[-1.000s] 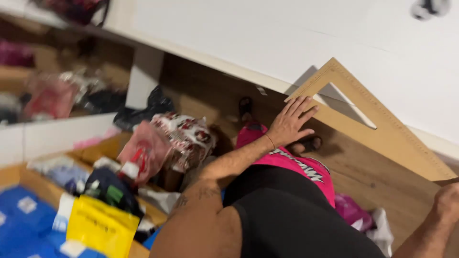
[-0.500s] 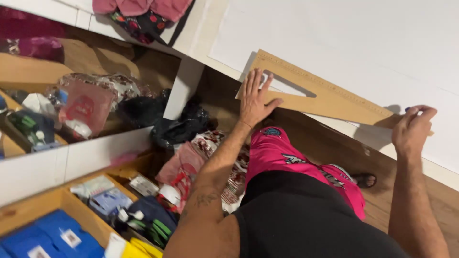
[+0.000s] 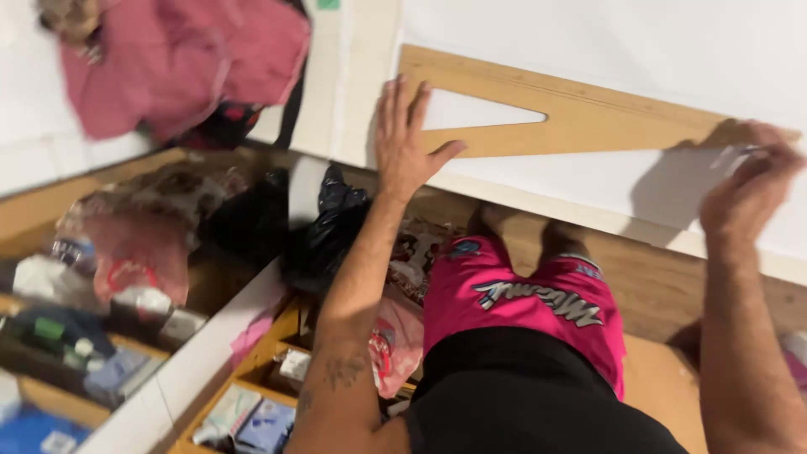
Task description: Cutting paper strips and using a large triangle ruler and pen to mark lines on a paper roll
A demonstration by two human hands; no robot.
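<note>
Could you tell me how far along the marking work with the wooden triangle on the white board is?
Done: the wooden triangle lies flat on the white board. In hand: the left hand presses its wide end; the right hand holds something small at its narrow tip. Left: no drawn line is visible yet.

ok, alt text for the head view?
Left hand lies flat on a wooden triangle ruler on a white board; right hand pinches a small tool at its far tip. Pink shorts below, cluttered wooden compartments at left.
</note>
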